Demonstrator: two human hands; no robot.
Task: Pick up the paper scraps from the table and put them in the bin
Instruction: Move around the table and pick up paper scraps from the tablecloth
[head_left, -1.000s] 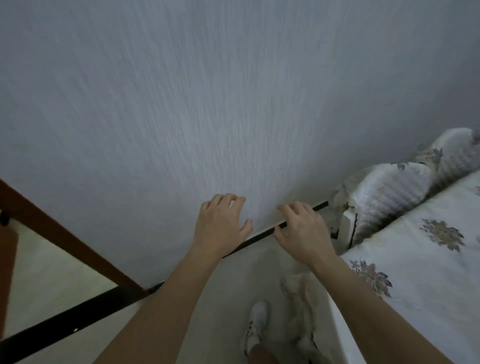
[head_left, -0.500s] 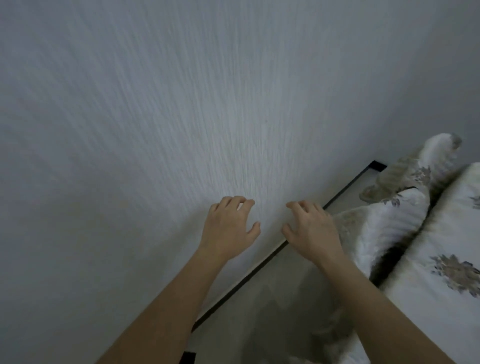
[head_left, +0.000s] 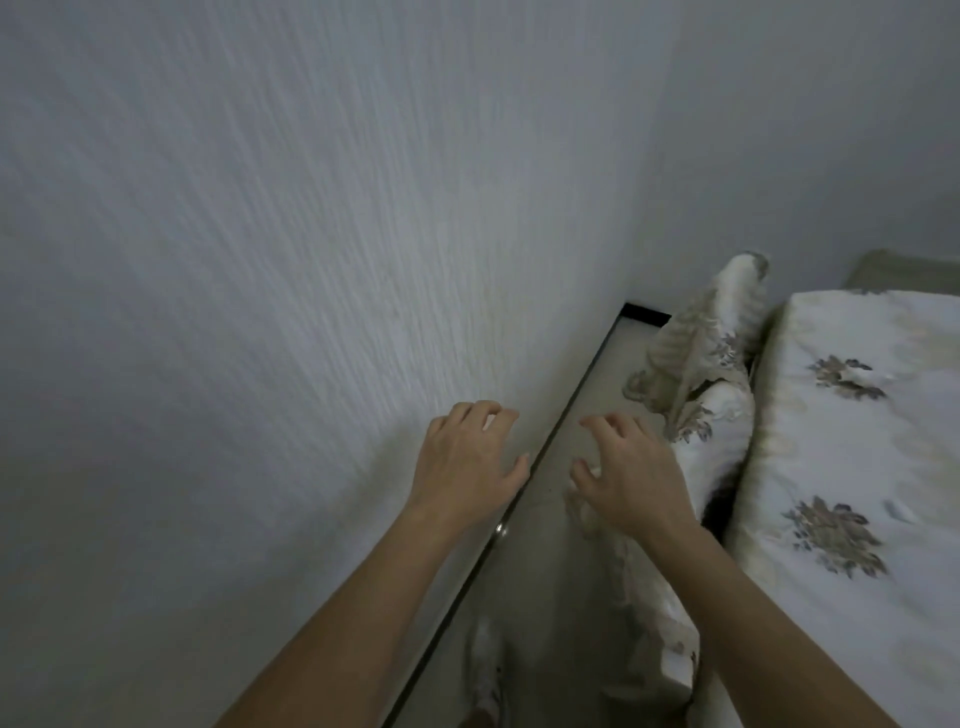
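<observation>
My left hand (head_left: 467, 457) is stretched out in front of me, palm down, fingers loosely spread, holding nothing. My right hand (head_left: 631, 470) hovers beside it in the same pose, also without anything in it. Both hang over a narrow strip of pale floor (head_left: 545, 561) between a wall and a bed. No paper scraps, table or bin appear in this view.
A textured white wall (head_left: 311, 260) fills the left, ending in a dark skirting board (head_left: 566, 405). A bed with flowered white bedding (head_left: 841, 467) and a hanging bedcover (head_left: 696, 364) lies at the right. My white shoe (head_left: 485, 670) shows below.
The view has swung right along the wall: the brown frame at the left left the picture and the room's corner and more of the bed came in. Both hands stay out and open.
</observation>
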